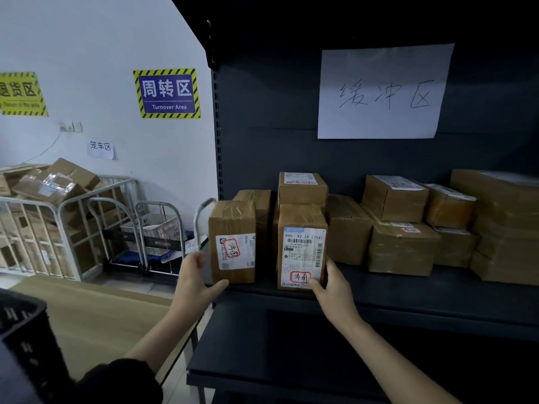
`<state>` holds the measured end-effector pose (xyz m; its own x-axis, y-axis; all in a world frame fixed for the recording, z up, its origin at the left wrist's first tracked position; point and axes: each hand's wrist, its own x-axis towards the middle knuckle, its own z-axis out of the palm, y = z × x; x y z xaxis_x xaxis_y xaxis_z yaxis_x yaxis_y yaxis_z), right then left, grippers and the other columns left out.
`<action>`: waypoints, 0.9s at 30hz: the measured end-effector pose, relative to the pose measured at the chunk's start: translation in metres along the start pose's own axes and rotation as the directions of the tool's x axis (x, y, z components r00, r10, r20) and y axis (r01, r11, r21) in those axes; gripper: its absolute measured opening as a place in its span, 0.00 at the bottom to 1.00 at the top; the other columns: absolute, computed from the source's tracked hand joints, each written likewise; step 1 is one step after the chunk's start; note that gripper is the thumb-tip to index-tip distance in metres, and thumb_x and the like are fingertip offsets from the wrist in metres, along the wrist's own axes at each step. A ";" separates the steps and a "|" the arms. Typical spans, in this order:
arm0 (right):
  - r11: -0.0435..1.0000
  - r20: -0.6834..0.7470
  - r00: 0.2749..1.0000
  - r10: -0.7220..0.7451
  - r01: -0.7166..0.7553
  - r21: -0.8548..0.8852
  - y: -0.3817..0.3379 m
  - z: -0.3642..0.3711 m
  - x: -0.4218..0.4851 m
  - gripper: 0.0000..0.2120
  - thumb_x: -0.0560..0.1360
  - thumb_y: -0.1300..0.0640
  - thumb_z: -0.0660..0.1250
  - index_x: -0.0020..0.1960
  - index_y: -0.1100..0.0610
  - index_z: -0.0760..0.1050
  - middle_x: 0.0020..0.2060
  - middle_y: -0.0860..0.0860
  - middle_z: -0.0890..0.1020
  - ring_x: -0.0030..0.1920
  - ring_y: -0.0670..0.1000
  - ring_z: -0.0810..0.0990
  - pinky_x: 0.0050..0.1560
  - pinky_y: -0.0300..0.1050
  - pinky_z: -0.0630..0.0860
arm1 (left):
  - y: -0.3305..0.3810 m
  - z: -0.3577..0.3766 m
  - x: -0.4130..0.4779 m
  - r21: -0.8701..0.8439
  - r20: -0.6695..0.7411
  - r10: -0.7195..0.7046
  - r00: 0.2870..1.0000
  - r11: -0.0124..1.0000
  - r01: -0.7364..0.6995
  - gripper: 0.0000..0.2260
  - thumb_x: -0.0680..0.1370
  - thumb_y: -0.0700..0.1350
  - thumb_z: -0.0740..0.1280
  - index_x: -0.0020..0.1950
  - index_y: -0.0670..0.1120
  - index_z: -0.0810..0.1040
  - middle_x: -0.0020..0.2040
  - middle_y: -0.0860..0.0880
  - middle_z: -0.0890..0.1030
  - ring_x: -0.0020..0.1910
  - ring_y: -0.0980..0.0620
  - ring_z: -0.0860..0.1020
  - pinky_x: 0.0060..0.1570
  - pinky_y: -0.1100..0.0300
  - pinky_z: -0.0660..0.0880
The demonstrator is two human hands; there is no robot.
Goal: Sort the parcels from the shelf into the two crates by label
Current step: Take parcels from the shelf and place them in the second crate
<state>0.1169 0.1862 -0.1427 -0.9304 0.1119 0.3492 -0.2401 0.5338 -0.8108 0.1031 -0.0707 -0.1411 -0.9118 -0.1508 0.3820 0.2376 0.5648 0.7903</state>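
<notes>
At the front of the dark metal shelf (408,290), the right hand (332,287) pinched the lower right corner of an upright brown cardboard parcel with a white, red-stamped label (302,246). The left hand (195,279) was spread wide at a second taped brown parcel (232,228) just beside it, thumb touching its bottom edge; I could not tell whether it gripped.

A tape-wrapped brown cardboard parcel (232,240) is standing on the dark metal shelf (408,290) at nine o'clock of a barcode-labelled brown cardboard parcel (302,249) (stacked cardboard boxes (402,246) sitting at three o'clock).
</notes>
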 end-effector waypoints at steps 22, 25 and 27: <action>0.973 0.082 0.990 0.114 -0.128 0.191 -0.025 0.032 0.009 0.23 0.77 0.60 0.64 0.70 0.55 0.65 0.56 0.44 0.77 0.58 0.43 0.74 0.48 0.25 0.70 | -0.013 -0.015 0.035 -0.218 0.395 0.034 0.918 0.974 0.058 0.34 0.71 0.33 0.71 0.72 0.48 0.60 0.56 0.56 0.76 0.53 0.63 0.75 0.45 0.72 0.74; 0.972 0.065 0.995 0.075 -0.088 0.216 -0.033 0.026 0.007 0.22 0.77 0.56 0.64 0.70 0.54 0.66 0.58 0.45 0.78 0.58 0.43 0.75 0.51 0.29 0.71 | -0.008 -0.024 0.031 -0.253 0.351 0.057 0.934 0.967 0.036 0.33 0.71 0.36 0.72 0.72 0.49 0.61 0.60 0.52 0.77 0.57 0.56 0.76 0.56 0.60 0.75; 0.971 0.067 0.997 0.047 -0.061 0.229 -0.039 0.022 0.004 0.22 0.77 0.55 0.63 0.70 0.53 0.66 0.57 0.43 0.77 0.58 0.42 0.75 0.51 0.29 0.71 | -0.002 -0.030 0.026 -0.271 0.338 0.061 0.939 0.962 0.036 0.34 0.70 0.40 0.73 0.72 0.49 0.62 0.60 0.51 0.78 0.58 0.53 0.77 0.59 0.53 0.75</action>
<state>0.1168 0.1477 -0.1200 -0.9572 0.0805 0.2781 -0.2396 0.3193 -0.9169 0.0885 -0.1000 -0.1188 -0.9551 0.1671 0.2444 0.2869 0.3180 0.9036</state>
